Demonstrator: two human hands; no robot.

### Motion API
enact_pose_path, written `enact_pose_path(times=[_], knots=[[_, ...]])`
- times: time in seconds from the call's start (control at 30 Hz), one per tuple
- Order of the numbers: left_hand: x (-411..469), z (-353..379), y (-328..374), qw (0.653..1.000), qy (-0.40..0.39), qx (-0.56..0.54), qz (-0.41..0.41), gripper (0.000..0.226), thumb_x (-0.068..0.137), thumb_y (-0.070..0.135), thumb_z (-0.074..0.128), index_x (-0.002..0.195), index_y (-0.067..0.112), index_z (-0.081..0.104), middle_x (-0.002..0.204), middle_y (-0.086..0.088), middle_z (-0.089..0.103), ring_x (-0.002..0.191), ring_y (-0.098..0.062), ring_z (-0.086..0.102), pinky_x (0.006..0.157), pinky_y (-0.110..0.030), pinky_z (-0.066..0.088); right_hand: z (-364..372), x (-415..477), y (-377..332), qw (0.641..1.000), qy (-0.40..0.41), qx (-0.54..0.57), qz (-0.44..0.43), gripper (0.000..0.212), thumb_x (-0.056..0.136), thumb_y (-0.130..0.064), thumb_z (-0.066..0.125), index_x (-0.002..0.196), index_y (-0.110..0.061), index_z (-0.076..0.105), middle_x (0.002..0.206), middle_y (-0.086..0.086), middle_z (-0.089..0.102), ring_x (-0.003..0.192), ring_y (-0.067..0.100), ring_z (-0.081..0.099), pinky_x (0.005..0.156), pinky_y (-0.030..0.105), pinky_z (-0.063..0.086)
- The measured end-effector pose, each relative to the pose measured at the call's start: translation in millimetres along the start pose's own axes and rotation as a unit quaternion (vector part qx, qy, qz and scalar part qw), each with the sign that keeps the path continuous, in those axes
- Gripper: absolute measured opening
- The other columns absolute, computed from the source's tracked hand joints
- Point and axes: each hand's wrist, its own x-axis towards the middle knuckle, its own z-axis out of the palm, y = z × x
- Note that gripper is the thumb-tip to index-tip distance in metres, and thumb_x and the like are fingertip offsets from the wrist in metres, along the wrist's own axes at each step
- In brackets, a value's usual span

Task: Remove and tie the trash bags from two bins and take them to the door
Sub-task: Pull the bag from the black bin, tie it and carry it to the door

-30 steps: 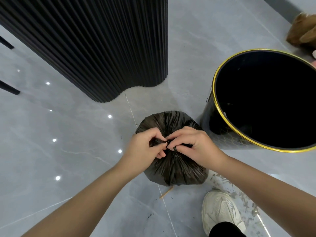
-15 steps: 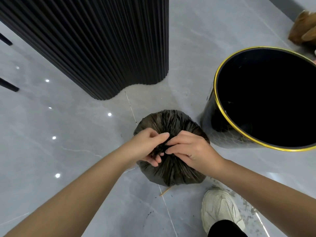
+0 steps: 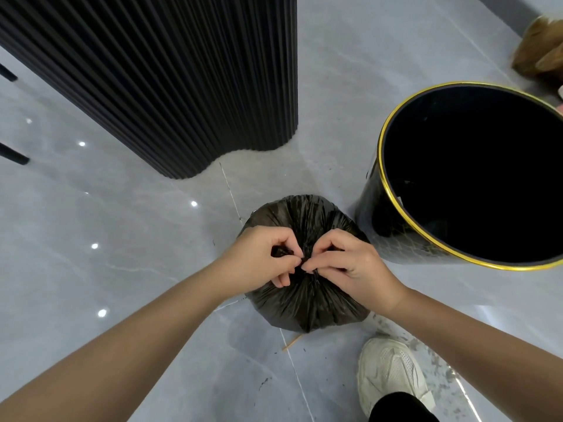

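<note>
- Two thin black furniture legs (image 3: pixel 12 155): at 9 o'clock, at the left frame edge, standing on the floor.
- Glossy grey tiled floor (image 3: pixel 91 208): fills the scene; bright ceiling-light reflections dot its left part.
- Tall black fluted panel with a wavy base (image 3: pixel 170 80): 11 o'clock, rising from the floor, well apart from the bag.
- Left hand (image 3: pixel 259 258): just left of centre, fingers curled, thumb and forefinger pinched on a tuft of bag plastic.
- Filled black crinkled plastic trash bag (image 3: pixel 304 303): centre, resting on the floor outside the bin, mouth gathered to a bunch on top.
- Thin tan stick (image 3: pixel 291 342): 6 o'clock, lying on the floor at the bag's near edge.
- Right hand (image 3: pixel 355 266): just right of centre, fingertips pinched on the gathered plastic, nearly meeting the left hand's fingertips.
- Pale mesh sneaker (image 3: pixel 393 376): 5 o'clock, flat on the floor near the bag, black trouser hem above it.
- Round black waste bin with a gold rim (image 3: pixel 384 184): 3 o'clock, upright, just beside the bag; interior dark, no liner visible.
- Brown furry object (image 3: pixel 539 50): 1 o'clock, at the top right corner, partly cut off; cannot tell what it is.
</note>
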Motion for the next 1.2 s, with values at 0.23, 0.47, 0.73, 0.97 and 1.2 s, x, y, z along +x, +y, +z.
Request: enact_pose_path(times=[0.23, 0.47, 0.73, 0.97, 1.2], knots=[[-3, 13, -14, 0.962, 0.155, 0.09, 0.205, 0.006, 0.082, 0.003, 0.067, 0.08, 0.009, 0.068, 0.072, 0.003, 0.066, 0.066, -0.006, 0.066, 0.064, -0.028, 0.055, 1, 7, -4, 0.988, 0.063, 0.12, 0.068, 0.022, 0.081, 0.005, 0.067, 0.09, -0.013, 0.076, 0.104, -0.002, 0.071, 0.099, 0.015, 0.062, 0.088, 0.028, 0.048], [-5, 31, -14, 0.937, 0.28, 0.021, 0.206, 0.014, 0.078, 0.003, 0.069, 0.08, 0.017, 0.068, 0.079, 0.008, 0.067, 0.077, -0.007, 0.065, 0.071, -0.028, 0.053, 2, 17, -10, 0.98, 0.07, 0.136, 0.13, 0.03, 0.081, 0.001, 0.067, 0.095, -0.026, 0.067, 0.094, -0.009, 0.069, 0.087, 0.008, 0.062, 0.078, 0.016, 0.046], [-4, 29, -5, 0.941, 0.292, -0.159, 0.068, 0.023, 0.083, 0.0, 0.066, 0.081, 0.023, 0.067, 0.073, 0.008, 0.068, 0.068, -0.012, 0.067, 0.073, -0.033, 0.055, 6, 26, -12, 0.959, 0.14, 0.186, 0.162, 0.023, 0.082, 0.002, 0.069, 0.096, -0.015, 0.074, 0.091, -0.006, 0.072, 0.091, 0.011, 0.065, 0.086, 0.025, 0.051], [0, 26, 8, 0.924, 0.288, -0.253, -0.013, 0.016, 0.086, -0.002, 0.06, 0.081, 0.012, 0.065, 0.071, -0.002, 0.066, 0.06, -0.009, 0.061, 0.062, -0.02, 0.052, 5, 34, -11, 0.973, 0.124, 0.132, 0.146, 0.018, 0.084, -0.003, 0.068, 0.095, -0.015, 0.074, 0.092, -0.005, 0.071, 0.092, 0.009, 0.065, 0.086, 0.027, 0.05], [-4, 21, 0, 0.952, 0.277, -0.112, 0.073, 0.025, 0.084, -0.004, 0.06, 0.082, 0.02, 0.065, 0.075, 0.005, 0.065, 0.064, -0.009, 0.063, 0.066, -0.02, 0.052, 6, 36, -9, 0.978, 0.107, 0.112, 0.14, 0.015, 0.083, -0.002, 0.068, 0.093, -0.013, 0.074, 0.091, -0.004, 0.071, 0.09, 0.008, 0.064, 0.085, 0.025, 0.05]])
